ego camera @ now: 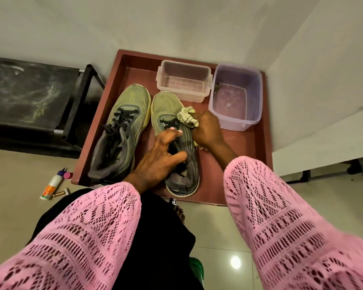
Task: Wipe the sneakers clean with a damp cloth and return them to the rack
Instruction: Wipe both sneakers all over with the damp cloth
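The left hand [157, 158] grips the right-side sneaker [176, 147] at its collar, fingers curled into the opening, seemingly to steady it on the red tray [258, 147]. The right hand [205, 130] clenches the damp cloth [187, 117] against its upper, beside the water tub [237, 97].

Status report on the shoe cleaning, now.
Left hand grips right sneaker at its opening. Right hand presses cloth on its side. Left sneaker lies beside it on the tray. Nothing in the way.

The right hand [206, 130] covers much of the cloth [188, 117]; both sleeves [281, 216] run off-frame.
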